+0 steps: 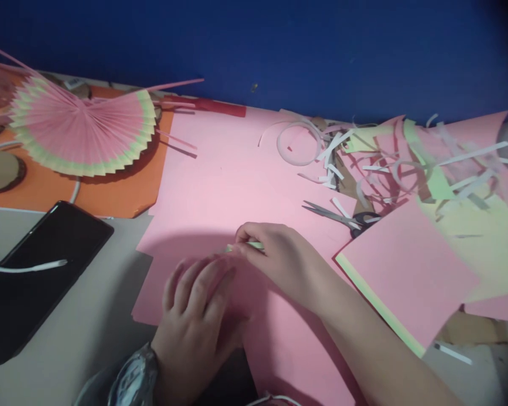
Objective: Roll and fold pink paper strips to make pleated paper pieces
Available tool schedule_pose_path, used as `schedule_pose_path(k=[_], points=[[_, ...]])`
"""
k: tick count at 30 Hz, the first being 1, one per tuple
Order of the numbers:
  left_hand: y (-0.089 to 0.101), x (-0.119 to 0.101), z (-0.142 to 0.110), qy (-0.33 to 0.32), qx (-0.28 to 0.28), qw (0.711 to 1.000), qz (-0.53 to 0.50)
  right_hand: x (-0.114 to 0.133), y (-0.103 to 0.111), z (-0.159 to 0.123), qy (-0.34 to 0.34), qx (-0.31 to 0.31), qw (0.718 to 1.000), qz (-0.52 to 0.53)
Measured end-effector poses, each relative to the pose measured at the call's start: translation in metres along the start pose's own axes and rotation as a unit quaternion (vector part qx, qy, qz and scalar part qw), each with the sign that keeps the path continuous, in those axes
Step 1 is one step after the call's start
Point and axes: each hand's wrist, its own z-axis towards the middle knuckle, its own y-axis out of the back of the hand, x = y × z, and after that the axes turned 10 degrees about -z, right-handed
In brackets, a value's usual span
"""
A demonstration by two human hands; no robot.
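My right hand (275, 254) is closed in a pinch on a slim light-green strip (256, 245); its ends show on both sides of my fingers, and I cannot tell whether it is paper or a tool. Beneath it lie overlapping sheets of pink paper (220, 169). My left hand (198, 299), with a watch (133, 375) on the wrist, rests on the pink sheets just left of the right fingertips. Its fingers are bent and slightly apart, holding nothing visible. Black-handled scissors (334, 217) lie partly spread beyond my right hand.
A pleated pink-and-green paper fan (84, 129) sits on orange card (139, 192). A black phone (42, 282) with a white cable (46, 266) is at left. On the right are a pink card (406, 270) with a green edge and heaped paper scraps (423, 158). A blue wall (279, 51) rises behind.
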Motion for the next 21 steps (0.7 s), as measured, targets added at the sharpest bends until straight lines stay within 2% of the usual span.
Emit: schedule_pose_path(k=[3,9,12,16,21], points=[[-0.001,0.002,0.001,0.030,-0.023,0.998,0.050,-0.002,-0.003,0.000,0.014,-0.008,1.000,0.000],[-0.004,0.004,0.007,0.037,0.066,0.994,0.085,0.000,-0.001,0.001,0.019,-0.014,1.000,-0.021],[-0.003,0.003,0.008,0.043,0.087,0.991,0.097,0.005,0.000,-0.001,0.016,-0.018,0.999,-0.045],[-0.004,0.003,0.007,0.029,0.079,0.990,0.109,0.016,0.005,-0.005,0.015,-0.035,0.992,-0.121],[-0.006,0.004,0.006,0.025,0.057,0.991,0.114,0.026,0.020,-0.008,0.016,0.004,0.978,-0.207]])
